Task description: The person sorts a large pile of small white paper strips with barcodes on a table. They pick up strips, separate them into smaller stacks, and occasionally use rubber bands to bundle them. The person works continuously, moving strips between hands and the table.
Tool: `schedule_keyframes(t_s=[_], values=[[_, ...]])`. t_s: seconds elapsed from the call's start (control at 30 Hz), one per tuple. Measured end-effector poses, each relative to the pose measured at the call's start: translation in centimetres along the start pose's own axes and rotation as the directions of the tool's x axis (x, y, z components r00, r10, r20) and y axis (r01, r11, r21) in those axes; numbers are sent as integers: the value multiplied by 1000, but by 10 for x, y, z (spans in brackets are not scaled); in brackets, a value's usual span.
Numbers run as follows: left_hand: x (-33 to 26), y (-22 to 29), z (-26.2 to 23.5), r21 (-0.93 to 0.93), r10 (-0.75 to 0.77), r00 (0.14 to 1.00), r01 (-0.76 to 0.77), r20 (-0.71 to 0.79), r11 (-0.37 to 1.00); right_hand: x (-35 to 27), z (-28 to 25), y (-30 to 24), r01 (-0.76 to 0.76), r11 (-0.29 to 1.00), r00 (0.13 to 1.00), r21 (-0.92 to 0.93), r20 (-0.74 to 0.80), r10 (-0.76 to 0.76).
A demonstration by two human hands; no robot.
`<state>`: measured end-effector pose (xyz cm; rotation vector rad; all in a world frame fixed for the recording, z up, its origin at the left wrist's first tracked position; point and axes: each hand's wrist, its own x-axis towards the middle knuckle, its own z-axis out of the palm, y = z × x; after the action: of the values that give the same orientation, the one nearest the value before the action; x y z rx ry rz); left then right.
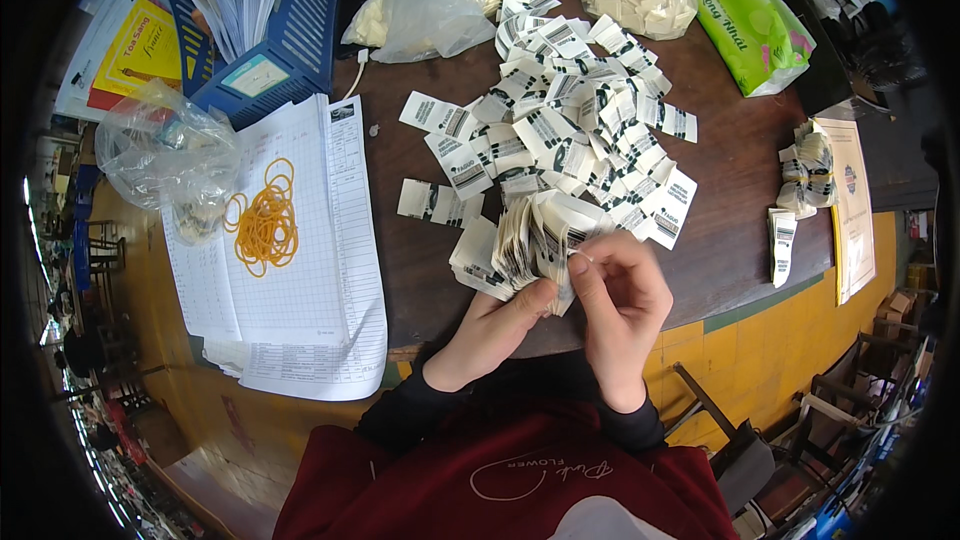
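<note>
My left hand [490,332] is closed around the lower end of a thick stack of white printed labels [530,240], which fans out at its top. On the stack's right side, my right hand [625,305] pinches the edge of a label between thumb and forefinger. Just beyond both hands spreads a loose heap of the same labels [560,125], lying at all angles. One flat label [440,202] lies apart, left of the stack.
Yellow rubber bands [266,225] lie on papers [290,310] at left, beside a clear bag [165,155] and blue basket [265,65]. Plastic bags [430,0] and a green tissue pack [745,25] stand at the back. Bundled labels [806,175] sit by the table's right edge.
</note>
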<state>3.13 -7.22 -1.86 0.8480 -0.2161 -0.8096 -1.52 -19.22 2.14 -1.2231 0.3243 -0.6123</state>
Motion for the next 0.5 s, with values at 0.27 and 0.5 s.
schedule_keyframes(t_s=[0.27,0.5], values=[[1,3,3,-11,0,1000,0,18,1000,3,-10,-2,57,985,987,-162,159,-31],[1,1,2,-61,7,999,-5,38,998,1,-4,1,-47,999,999,27,27,46]])
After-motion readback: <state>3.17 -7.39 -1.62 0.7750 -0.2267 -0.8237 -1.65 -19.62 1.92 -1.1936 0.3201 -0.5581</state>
